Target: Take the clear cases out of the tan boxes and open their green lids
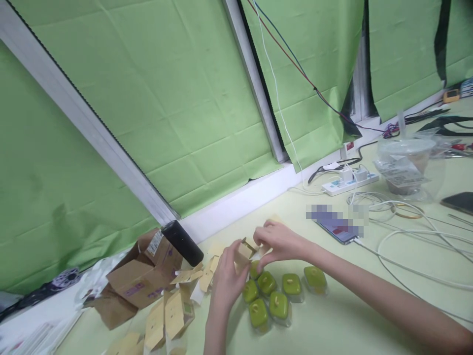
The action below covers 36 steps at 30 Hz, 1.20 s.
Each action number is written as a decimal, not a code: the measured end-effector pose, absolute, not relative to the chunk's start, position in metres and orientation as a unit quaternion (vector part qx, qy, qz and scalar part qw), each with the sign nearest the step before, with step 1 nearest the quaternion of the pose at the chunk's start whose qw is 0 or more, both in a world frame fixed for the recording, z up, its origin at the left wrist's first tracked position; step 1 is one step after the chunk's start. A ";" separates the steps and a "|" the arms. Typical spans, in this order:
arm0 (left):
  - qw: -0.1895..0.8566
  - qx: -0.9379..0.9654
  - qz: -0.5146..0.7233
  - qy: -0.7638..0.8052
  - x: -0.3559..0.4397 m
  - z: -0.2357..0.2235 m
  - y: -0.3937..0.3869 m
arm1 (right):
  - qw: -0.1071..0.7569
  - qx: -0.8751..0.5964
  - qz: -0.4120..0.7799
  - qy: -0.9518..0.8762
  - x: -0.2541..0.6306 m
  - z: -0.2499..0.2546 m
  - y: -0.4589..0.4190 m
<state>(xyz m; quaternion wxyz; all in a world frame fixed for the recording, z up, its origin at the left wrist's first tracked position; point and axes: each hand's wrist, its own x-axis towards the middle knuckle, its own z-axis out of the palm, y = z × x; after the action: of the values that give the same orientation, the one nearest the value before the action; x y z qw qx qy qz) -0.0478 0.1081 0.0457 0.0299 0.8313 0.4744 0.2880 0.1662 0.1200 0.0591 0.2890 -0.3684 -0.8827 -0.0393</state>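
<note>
A small kraft-paper box (244,250) with an open end is held between the thumb and fingers of my left hand (229,273). Beside its opening is my right hand (279,241), fingers curled and thumb bent toward them; a pale bit shows in its grip, too blurred to name. Just below both hands stand several small square jars with green tops and clear bases, among them a front one (280,306) and a far right one (315,279). Each top carries a pale loop-like mark. One jar (255,269) is partly covered by my right thumb.
Several more kraft boxes (179,315) lie at the lower left. Behind them sit an open cardboard carton (148,276) and a black cylinder (183,242). On the right are a phone (338,228) on a cable, a power strip (349,183) and a bagged plastic tub (404,165).
</note>
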 end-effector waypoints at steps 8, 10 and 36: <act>-0.093 0.880 0.258 0.388 -0.040 0.043 0.103 | 0.270 -0.413 -0.038 -0.869 0.157 0.053 0.120; -0.081 0.877 0.257 0.397 -0.041 0.044 0.106 | 0.279 -0.421 -0.046 -0.862 0.159 0.053 0.122; 0.644 0.311 0.590 0.375 0.013 0.034 0.098 | 0.380 -0.231 -0.302 -0.843 0.184 0.015 0.121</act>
<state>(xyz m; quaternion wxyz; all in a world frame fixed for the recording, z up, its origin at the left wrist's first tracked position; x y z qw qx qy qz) 0.0132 0.0980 0.0339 0.6440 0.3114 0.3748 0.5897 0.1842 0.1212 0.0151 0.3799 -0.2313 -0.8434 -0.3015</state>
